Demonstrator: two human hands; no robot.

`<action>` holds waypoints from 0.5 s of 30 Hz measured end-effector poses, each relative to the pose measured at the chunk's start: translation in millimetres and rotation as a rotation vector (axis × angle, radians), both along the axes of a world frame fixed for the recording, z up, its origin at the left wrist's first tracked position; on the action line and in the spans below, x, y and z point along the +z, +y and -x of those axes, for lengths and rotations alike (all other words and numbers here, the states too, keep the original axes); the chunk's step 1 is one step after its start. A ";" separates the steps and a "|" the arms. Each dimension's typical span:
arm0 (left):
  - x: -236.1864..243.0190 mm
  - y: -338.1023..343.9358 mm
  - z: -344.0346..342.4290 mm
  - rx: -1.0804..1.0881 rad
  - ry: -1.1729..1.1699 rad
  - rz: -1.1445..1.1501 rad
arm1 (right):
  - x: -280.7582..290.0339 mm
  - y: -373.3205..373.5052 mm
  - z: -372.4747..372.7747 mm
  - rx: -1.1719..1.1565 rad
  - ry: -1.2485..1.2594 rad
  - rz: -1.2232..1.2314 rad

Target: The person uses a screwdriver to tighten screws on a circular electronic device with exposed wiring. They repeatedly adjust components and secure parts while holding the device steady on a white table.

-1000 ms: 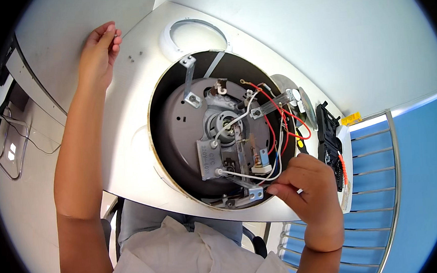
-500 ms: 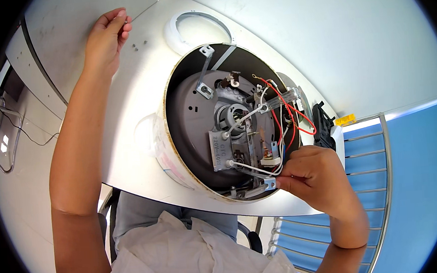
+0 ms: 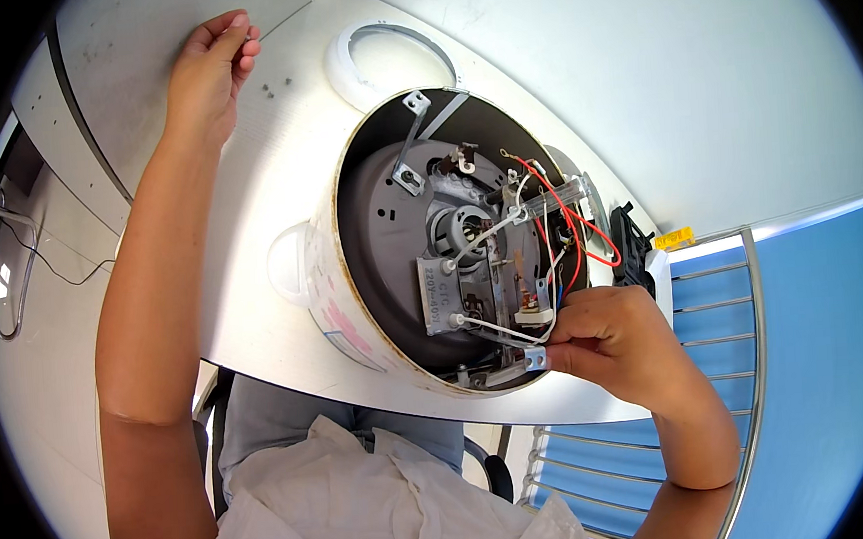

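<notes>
An open round appliance housing holds a dark metal plate, a grey rectangular component, white wires, red wires and metal brackets. My right hand is closed in a pinch at the housing's lower-right rim, thumb against a bracket end; anything else between its fingertips is hidden. My left hand is raised at upper left, fingertips pinched on a tiny object too small to name, near several small metal pieces lying on the white table.
A white ring lies behind the housing. A grey disc, a black tool case and a yellow box are at the right. A metal railing stands beyond the table's right side; a white wall backs it.
My left hand has risen slightly and shifted right in view. The housing also appears higher and further right, with more of its side showing. My right hand remains at the lower-right rim.
</notes>
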State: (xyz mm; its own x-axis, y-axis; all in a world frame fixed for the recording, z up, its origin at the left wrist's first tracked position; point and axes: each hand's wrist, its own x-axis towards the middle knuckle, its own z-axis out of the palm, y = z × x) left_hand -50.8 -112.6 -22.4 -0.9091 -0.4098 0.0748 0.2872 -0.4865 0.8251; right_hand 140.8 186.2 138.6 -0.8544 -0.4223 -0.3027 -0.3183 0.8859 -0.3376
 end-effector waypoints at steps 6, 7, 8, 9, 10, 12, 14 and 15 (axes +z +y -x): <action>0.8 -0.9 -0.4 0.001 -0.008 0.008 | 2.4 -1.5 -1.0 0.018 0.019 -0.045; 1.4 -0.9 -1.2 -0.002 -0.008 0.012 | 2.9 -2.2 -1.2 0.018 0.021 -0.052; 2.3 -0.9 -2.6 -0.004 0.009 0.028 | 3.3 -2.7 -1.4 0.017 0.021 -0.047; 3.4 1.0 -3.4 -0.011 0.027 0.043 | 3.3 -2.3 -2.0 0.011 0.023 -0.043; 4.9 2.8 -4.8 -0.018 0.046 0.058 | 3.2 -1.7 -2.5 0.005 0.024 -0.038; 11.3 5.4 -10.4 -0.032 0.098 0.060 | 2.0 -0.3 -3.5 -0.009 0.032 -0.022; 18.5 6.0 -17.3 -0.049 0.136 0.041 | 1.6 1.2 -3.8 -0.010 0.039 -0.008; 22.7 5.0 -21.0 -0.058 0.152 0.022 | 1.9 1.9 -4.1 -0.004 0.046 -0.001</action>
